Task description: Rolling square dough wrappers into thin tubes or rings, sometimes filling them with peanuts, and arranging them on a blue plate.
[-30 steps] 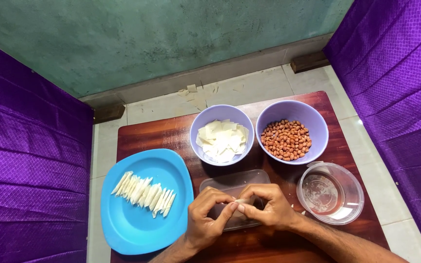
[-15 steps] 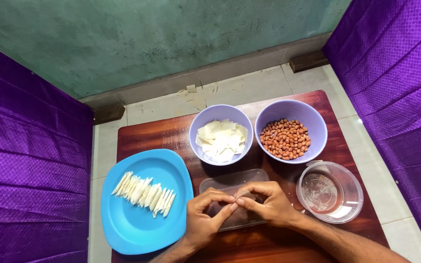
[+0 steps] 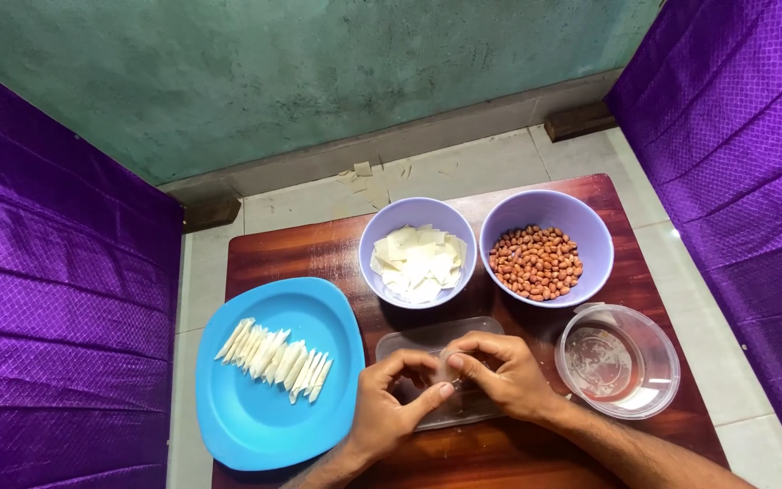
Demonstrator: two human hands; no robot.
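Both my hands are over the clear plastic lid (image 3: 427,342) lying flat on the wooden board (image 3: 319,249), just in front of the two lavender bowls. My left hand (image 3: 391,407) has thumb and forefinger curled toward the right, tips meeting the tips of my right hand (image 3: 504,376). The fingers of both hands are nearly closed, pinched around something small and pale between them; it is too small and too covered to name, probably one wrapper piece.

Change from a second ago: then a thin pale strip showed between the fingertips, with the hands slightly apart. Half a second ago the gap had narrowed. Now the fingertips touch and the strip is hidden.

Unchanged: the bowl of white square wrappers (image 3: 418,258) sits to the left of the bowl of peanuts (image 3: 538,263), rims almost touching. The blue plate (image 3: 255,426) at my left holds a slanted row of folded white pieces (image 3: 275,359), same count as far as I can tell. The clear round container (image 3: 617,360) of water sits just beside my right wrist.
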